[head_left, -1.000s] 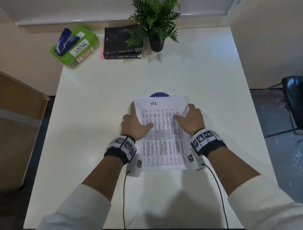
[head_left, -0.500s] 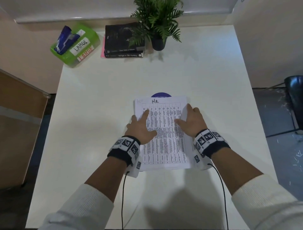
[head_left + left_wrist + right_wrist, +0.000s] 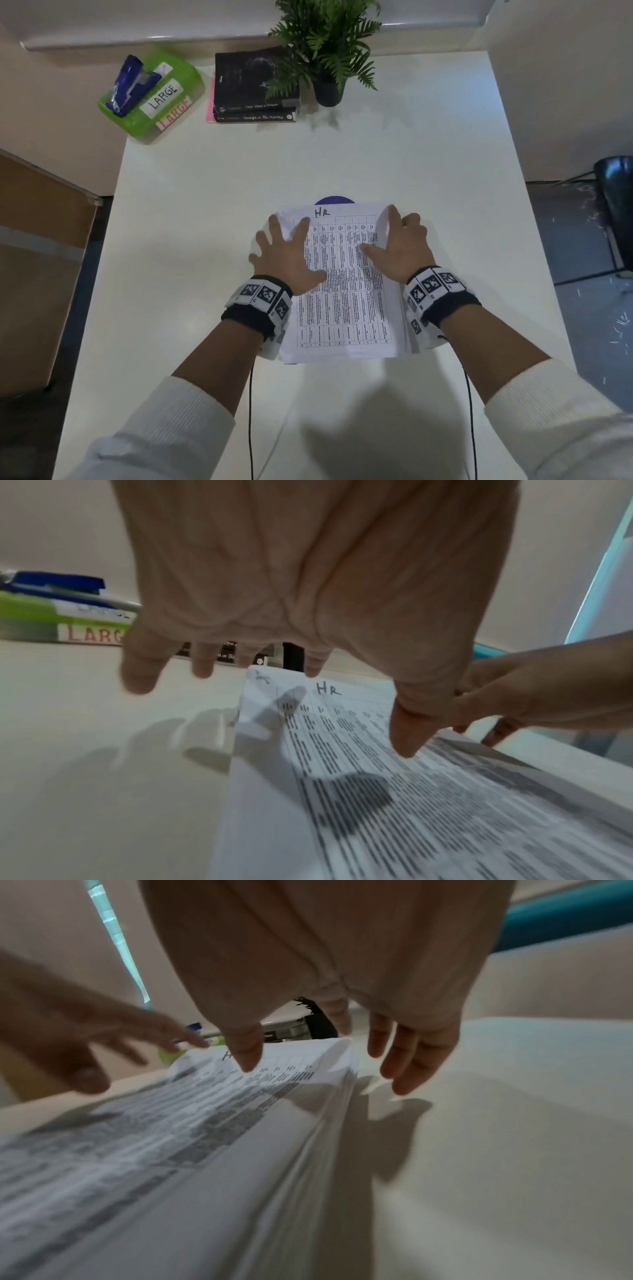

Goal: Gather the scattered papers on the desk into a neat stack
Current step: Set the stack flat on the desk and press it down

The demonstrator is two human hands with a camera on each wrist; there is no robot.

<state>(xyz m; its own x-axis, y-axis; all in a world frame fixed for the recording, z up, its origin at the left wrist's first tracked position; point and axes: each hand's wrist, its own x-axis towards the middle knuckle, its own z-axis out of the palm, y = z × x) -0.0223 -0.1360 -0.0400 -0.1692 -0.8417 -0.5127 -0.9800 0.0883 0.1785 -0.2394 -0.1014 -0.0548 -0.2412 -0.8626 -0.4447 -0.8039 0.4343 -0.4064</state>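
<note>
A stack of printed papers (image 3: pixel 346 284) lies in the middle of the white desk (image 3: pixel 191 222), its top sheet a table headed "HR". My left hand (image 3: pixel 287 246) hovers over the stack's left edge with fingers spread and straight; in the left wrist view the left hand (image 3: pixel 308 588) is raised off the paper stack (image 3: pixel 377 791). My right hand (image 3: pixel 400 243) is at the right edge, thumb over the top sheet and fingers down beside the sheets. In the right wrist view the right hand (image 3: pixel 325 961) has relaxed fingers hanging next to the paper stack (image 3: pixel 205 1137).
A purple disc (image 3: pixel 334 199) peeks out from under the stack's far end. At the back of the desk are a green box (image 3: pixel 154 99) labelled LARGE with a blue stapler on it, two dark books (image 3: pixel 255 85) and a potted plant (image 3: pixel 329 51). A dark chair (image 3: pixel 615 205) stands to the right.
Both hands have slid up the stack toward its far end. The left hand has spread its fingers and lifted off the paper.
</note>
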